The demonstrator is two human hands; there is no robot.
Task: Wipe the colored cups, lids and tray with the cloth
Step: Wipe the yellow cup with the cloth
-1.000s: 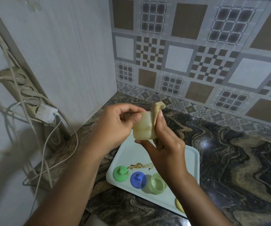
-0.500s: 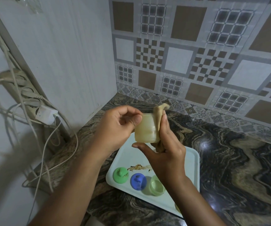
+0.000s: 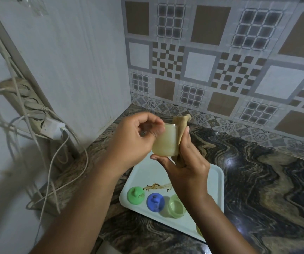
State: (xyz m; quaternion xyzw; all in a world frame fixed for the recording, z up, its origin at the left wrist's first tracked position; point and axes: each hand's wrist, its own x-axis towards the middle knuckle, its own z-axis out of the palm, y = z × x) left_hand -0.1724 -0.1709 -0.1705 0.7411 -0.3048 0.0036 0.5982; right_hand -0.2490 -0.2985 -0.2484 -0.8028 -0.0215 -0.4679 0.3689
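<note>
Here, the step in hand appeared to be the wiping of a pale yellow, translucent plastic cup (image 3: 166, 140). It was held roughly upright in the air above the far end of a pale, round-cornered rectangular plastic tray (image 3: 215, 180), touching neither the tray nor the worktop. The left hand (image 3: 134, 142) gripped the cup near its rim with curled fingers, though blur hid exactly how they lay. The right hand (image 3: 187, 162) had its thumb beneath the base and its fingers laid together along the far side, clamping a crumpled tan cloth (image 3: 181, 123) against the wall; a fold stood above the rim. To do the step well, the left hand would probably best turn the cup while the right pressed the cloth flat, so that wall, base and inside all met fabric; smooth plastic might slip under a light grip. On the tray lay a green domed lid (image 3: 135, 195) with a knob, beside it a blue lid (image 3: 155, 202) of like shape, then a pale green open-mouthed cup (image 3: 177, 206). A brown dried smear (image 3: 156, 186) crossed the tray's glossy surface, seemingly not yet wiped. The tray rested on a dark, veined, polished stone worktop (image 3: 257, 180).
</note>
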